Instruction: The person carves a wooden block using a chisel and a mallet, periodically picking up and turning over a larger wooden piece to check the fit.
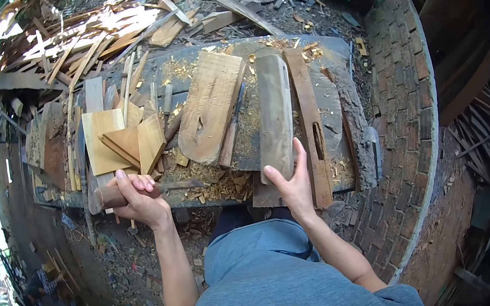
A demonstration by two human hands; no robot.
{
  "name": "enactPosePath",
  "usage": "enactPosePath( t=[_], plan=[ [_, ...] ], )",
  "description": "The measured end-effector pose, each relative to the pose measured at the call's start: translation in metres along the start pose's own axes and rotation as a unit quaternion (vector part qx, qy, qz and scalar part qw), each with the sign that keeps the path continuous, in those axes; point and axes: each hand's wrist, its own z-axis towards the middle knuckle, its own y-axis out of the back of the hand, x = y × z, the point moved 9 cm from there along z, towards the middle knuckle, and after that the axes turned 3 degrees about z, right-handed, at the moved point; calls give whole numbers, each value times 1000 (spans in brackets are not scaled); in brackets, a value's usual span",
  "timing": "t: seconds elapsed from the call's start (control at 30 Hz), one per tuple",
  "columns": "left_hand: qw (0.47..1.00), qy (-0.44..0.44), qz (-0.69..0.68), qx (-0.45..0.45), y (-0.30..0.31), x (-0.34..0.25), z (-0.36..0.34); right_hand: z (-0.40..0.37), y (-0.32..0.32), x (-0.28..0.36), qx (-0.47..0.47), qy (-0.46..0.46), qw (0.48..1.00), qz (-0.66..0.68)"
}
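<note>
My left hand [139, 199] is closed round the thick wooden handle of a chisel [182, 185], whose narrow dark blade points right over the wood chips. Near the bench's front edge, my right hand [291, 185] grips the lower end of a long greyish wood block [274, 109], thumb on one side and fingers on the other. Right beside this block lies a brown wooden piece [306, 101] with an oblong slot near its lower end. A broad pale board [210, 102] with a rounded end and a small hole lies left of the block.
Chips and shavings [225, 188] cover parts of the workbench [241, 147]. Stacked yellowish wood pieces [106, 125] lie at the left. Scrap wood [118, 36] is heaped behind the bench, and a low brick wall [400, 83] runs along the right.
</note>
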Motion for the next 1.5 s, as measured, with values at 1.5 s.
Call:
enactPosePath(
  t=[1.5],
  plan=[
    [995,-17,100,3,41,-20,-4,3,-124,30,348,479,692,-413]
  ],
)
